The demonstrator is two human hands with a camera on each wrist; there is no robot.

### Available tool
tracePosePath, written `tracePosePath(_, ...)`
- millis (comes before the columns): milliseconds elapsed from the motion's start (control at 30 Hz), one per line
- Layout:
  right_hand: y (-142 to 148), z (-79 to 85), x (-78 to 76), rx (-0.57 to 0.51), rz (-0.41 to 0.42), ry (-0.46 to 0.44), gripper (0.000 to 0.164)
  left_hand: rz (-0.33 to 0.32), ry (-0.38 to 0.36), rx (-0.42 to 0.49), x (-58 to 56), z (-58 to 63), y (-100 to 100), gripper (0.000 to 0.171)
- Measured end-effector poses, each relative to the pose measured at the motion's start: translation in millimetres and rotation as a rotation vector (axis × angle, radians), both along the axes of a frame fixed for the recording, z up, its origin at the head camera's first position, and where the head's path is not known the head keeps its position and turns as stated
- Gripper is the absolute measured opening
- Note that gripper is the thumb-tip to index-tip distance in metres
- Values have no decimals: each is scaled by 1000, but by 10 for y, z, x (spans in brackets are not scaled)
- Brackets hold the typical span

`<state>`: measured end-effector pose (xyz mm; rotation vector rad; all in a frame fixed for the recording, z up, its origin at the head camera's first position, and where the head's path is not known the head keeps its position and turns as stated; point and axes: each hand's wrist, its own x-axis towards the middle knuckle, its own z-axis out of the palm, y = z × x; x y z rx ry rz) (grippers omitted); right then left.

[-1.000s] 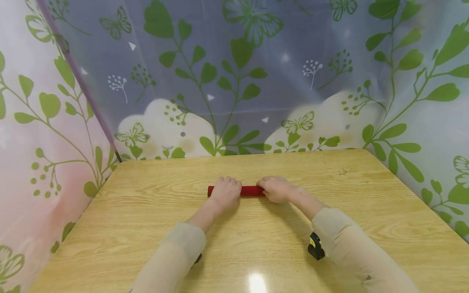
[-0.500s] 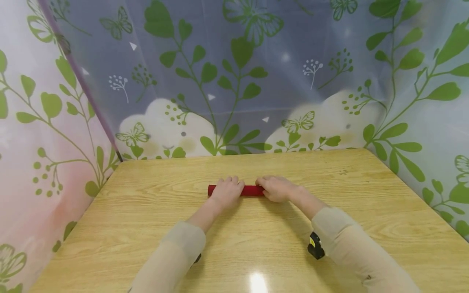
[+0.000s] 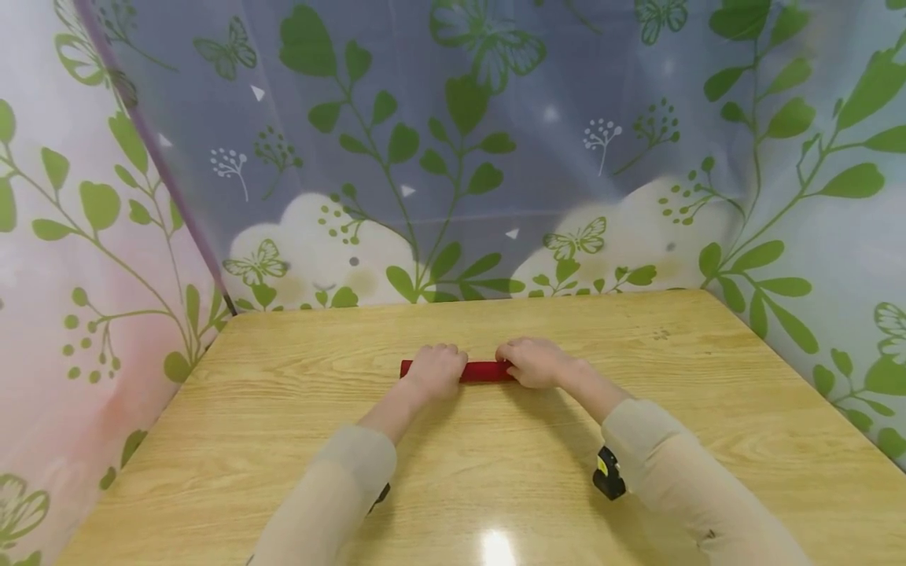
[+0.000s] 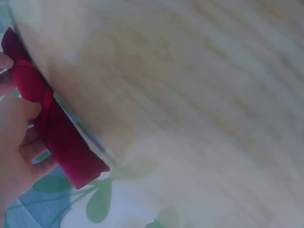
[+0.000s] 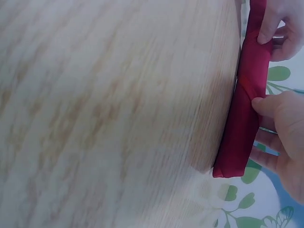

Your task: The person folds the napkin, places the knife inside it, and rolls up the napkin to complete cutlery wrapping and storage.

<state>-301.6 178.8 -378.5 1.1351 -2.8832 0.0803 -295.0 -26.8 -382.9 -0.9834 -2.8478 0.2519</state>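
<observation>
A red, smooth cloth rolled into a long narrow tube point(image 3: 483, 372) lies crosswise on the table point(image 3: 467, 472), toward its far half. My left hand point(image 3: 435, 373) grips the roll left of its middle, and a short end sticks out beyond it. Near the other end, my right hand point(image 3: 538, 363) holds it with curled fingers. In the right wrist view, the right thumb presses on the front of the rolled cloth point(image 5: 242, 114) while the other fingers go behind it. The left wrist view shows the left thumb on the roll point(image 4: 66, 142) in the same way; a diagonal fabric edge crosses its surface.
Patterned curtains point(image 3: 453, 157) with leaves and butterflies stand behind the table and on both sides. Black devices show under the forearms, the right one point(image 3: 609, 474) plainer than the left one point(image 3: 381, 498). Light-coloured sleeves point(image 3: 679, 472) cover the forearms.
</observation>
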Motion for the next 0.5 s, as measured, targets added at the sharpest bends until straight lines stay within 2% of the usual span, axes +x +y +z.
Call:
tracePosePath(233, 2, 8, 28, -19, -11, -23, 23, -3, 22, -27, 24, -42, -36, 20)
tracePosePath(500, 20, -5, 34, -7, -15, -43, 27, 5, 13, -8, 36, -29, -64, 31)
